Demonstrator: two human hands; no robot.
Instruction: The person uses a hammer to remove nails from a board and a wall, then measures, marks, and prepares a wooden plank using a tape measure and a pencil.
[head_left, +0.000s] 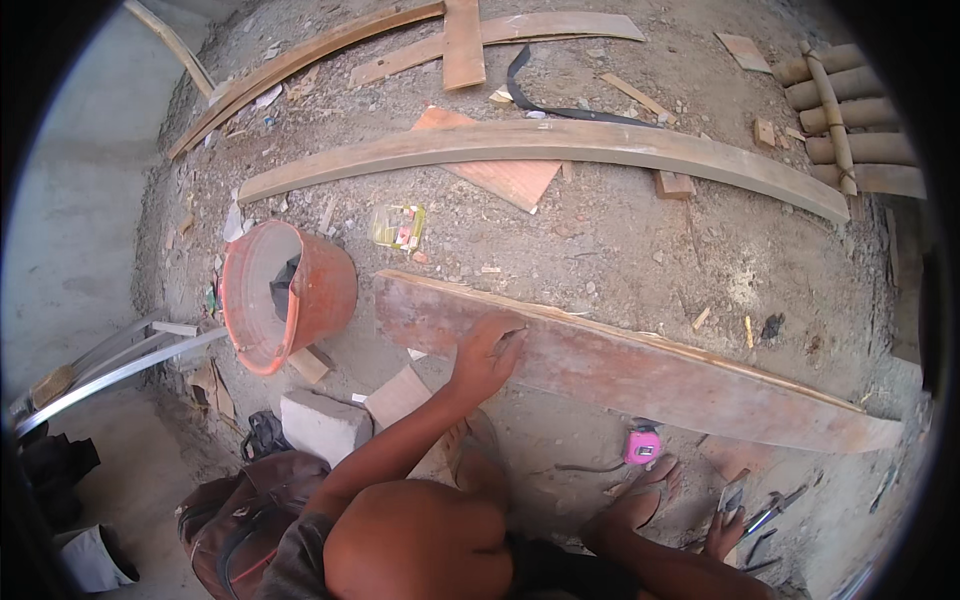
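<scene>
My left hand [487, 355] rests on a long, reddish-brown stained wooden plank [640, 372], left of its middle. Its fingers are curled together near the plank's far edge; anything pinched between them is too small to name. Low on the right, my right hand [724, 535] is down at the ground beside my foot. Its fingers are bent around a small grey item [733, 495] whose kind I cannot make out. Metal hand tools [775, 510] lie just right of that hand. A pink tape measure [642, 447] sits between the plank and my foot.
An orange bucket [335, 285] lies tipped at the left with dark material inside. Beyond the plank stretches a long timber beam [540, 142]. A pale block [325, 425] and a brown bag [250, 515] are near my left arm. Bundled poles [850, 115] stand far right.
</scene>
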